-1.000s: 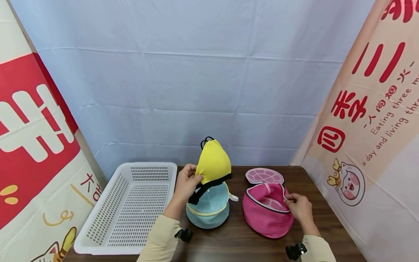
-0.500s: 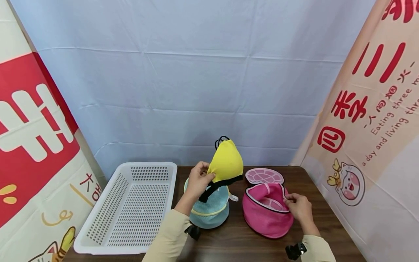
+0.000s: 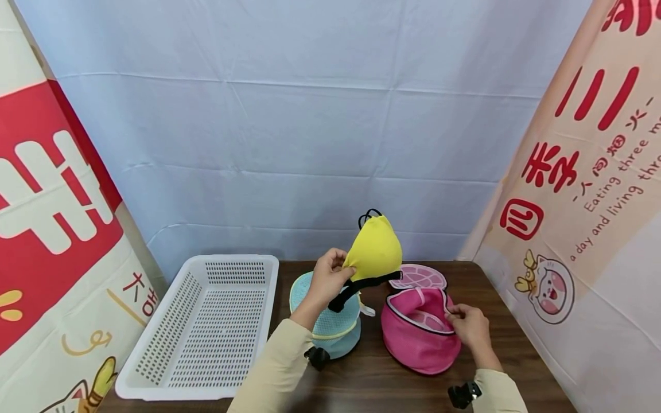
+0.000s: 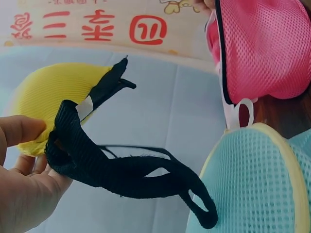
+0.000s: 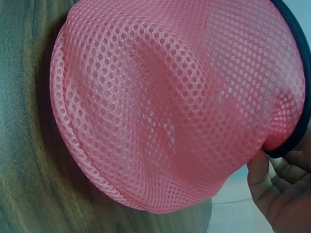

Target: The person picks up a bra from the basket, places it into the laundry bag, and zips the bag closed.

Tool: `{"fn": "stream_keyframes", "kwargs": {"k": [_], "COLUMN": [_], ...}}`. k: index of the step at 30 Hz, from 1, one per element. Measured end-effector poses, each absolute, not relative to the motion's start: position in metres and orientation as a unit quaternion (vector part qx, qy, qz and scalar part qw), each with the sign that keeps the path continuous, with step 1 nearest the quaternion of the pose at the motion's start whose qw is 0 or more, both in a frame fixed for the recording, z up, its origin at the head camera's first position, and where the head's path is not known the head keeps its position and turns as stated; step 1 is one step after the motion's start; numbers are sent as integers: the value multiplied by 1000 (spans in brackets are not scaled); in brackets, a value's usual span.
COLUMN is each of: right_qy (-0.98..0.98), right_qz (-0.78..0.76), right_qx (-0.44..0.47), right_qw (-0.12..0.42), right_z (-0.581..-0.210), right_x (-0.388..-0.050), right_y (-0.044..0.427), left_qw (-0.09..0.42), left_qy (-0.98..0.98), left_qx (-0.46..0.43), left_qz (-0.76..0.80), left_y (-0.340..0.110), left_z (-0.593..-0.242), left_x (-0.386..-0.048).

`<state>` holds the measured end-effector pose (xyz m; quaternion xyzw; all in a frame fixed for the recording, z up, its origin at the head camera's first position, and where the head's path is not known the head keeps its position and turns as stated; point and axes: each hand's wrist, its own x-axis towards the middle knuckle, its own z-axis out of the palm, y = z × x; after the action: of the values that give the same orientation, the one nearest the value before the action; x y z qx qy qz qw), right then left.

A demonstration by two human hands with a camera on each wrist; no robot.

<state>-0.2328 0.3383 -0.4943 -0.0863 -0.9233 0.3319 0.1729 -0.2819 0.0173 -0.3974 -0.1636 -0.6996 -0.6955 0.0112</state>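
My left hand (image 3: 329,279) pinches the edge of a yellow cup-shaped garment (image 3: 374,250) with black bands and thin straps, held up above the blue mesh bag. In the left wrist view its black band (image 4: 141,177) dangles from the yellow fabric (image 4: 58,92). The pink mesh bag (image 3: 418,344) stands on the table with its zipped mouth open and its patterned lid (image 3: 420,276) folded back. My right hand (image 3: 472,328) grips the right side of its rim; in the right wrist view the fingers (image 5: 279,179) hold the black zipper edge.
The blue mesh bag (image 3: 334,318) with yellow trim stands left of the pink bag, partly behind my left arm. A white perforated basket (image 3: 219,332) is at the left of the brown table (image 3: 382,390). Cloths hang behind and at both sides.
My left hand has moved right with the yellow garment, from above the blue bag towards the pink bag's lid. My right hand keeps its grip on the pink rim.
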Motion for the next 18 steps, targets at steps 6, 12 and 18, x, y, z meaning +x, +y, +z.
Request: {"fn": "stream_keyframes", "kwargs": {"k": [6, 12, 18], "right_qy": [-924, -924, -923], "right_qz": [333, 336, 336], "right_qx": [-85, -85, -82], "right_qw": [170, 163, 169], "right_z": [-495, -495, -498], "right_x": [-233, -233, -233], "right_y": [339, 339, 339], "left_qw": [5, -21, -39], "left_qy": [-698, -687, -676], "left_qx": [-167, -194, -210], "left_qz": [-697, -700, -705], "left_y": [30, 41, 48], "left_z": [-399, -401, -390], "left_x": [-284, -285, -274]}}
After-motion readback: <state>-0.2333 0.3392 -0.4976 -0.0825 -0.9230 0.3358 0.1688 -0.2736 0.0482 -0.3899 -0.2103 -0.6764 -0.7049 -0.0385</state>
